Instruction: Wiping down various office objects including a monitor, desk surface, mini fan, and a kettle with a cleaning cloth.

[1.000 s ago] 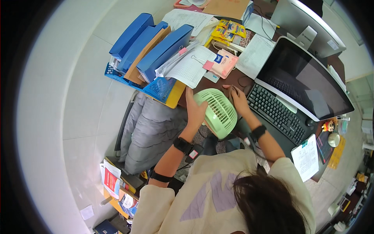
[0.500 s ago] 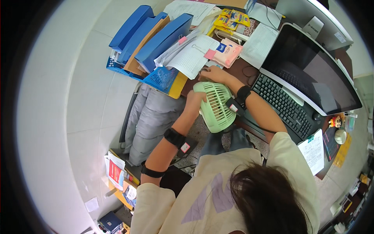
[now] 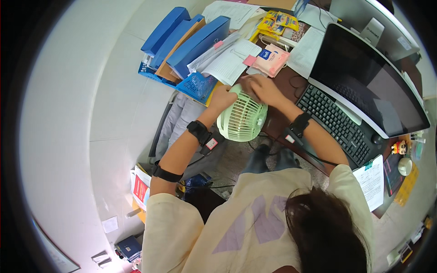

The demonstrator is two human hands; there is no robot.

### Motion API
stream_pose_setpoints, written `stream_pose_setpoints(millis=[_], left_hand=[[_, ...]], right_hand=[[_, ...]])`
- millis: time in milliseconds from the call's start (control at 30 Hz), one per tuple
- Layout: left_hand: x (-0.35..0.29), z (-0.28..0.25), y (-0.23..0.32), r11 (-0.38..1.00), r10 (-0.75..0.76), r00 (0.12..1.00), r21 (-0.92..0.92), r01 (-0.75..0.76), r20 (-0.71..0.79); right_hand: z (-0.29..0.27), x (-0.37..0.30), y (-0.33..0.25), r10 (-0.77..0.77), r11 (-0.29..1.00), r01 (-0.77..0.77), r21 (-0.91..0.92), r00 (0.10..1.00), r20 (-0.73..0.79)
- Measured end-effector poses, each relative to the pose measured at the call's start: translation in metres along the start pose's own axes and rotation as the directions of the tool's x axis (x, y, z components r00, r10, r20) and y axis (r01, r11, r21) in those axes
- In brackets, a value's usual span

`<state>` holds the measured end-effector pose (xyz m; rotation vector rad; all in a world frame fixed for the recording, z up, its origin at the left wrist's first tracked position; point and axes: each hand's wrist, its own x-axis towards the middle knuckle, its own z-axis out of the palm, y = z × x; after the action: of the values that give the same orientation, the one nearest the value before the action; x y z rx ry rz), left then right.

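Observation:
A small pale green desk fan [image 3: 242,119] with a slatted round grille hangs in front of me, just off the desk's near edge. My left hand [image 3: 222,97] is closed on the fan's far left edge, the thumb over its rim. At the fan's far right side is my right hand [image 3: 265,91], its fingers bent in and slightly blurred. A brownish patch shows by those fingertips, and I cannot make out what they hold. Both wrists wear black straps with small boxes attached.
Beyond the hands are a pink tissue pack [image 3: 271,60], clipped papers [image 3: 232,60] and a blue basket [image 3: 196,87] of folders. A keyboard [image 3: 334,123] and monitor [image 3: 364,79] stand to the right. A grey padded item [image 3: 175,120] lies left, below the desk.
The fan has tilted, so its round grille faces me more. My right hand has shifted from beyond the fan onto its far right side. The left hand keeps its grip.

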<state>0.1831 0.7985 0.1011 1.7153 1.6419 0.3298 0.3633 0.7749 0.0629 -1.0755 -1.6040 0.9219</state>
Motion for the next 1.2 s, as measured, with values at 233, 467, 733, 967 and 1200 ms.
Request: stream_pose_setpoints(millis=[233,467,733,967,1200], left_hand=[[-0.008,-0.005,0.021,0.995,0.034,0.997,0.088,-0.041,0.075],[0.001,-0.006,0.020,0.975,-0.013,0.975,0.219,-0.037,0.221],[0.007,-0.030,0.050,0.973,-0.083,0.946,-0.178,0.145,0.312],[0.022,-0.048,0.024,0.850,-0.223,0.861,-0.342,0.402,0.458],[0.028,-0.025,0.035,0.715,-0.303,0.807,-0.439,0.544,0.507]], right_hand=[[0.026,0.016,0.022,0.086,0.993,-0.084,-0.088,0.996,0.016],[0.012,-0.012,0.105,0.228,0.973,-0.225,0.054,0.972,-0.049],[0.006,-0.076,0.116,0.448,0.872,-0.306,0.383,0.814,-0.370],[0.012,-0.104,0.071,0.652,0.660,-0.328,0.676,0.698,-0.297],[0.012,-0.116,0.083,0.740,0.619,-0.427,0.659,0.599,-0.307]])
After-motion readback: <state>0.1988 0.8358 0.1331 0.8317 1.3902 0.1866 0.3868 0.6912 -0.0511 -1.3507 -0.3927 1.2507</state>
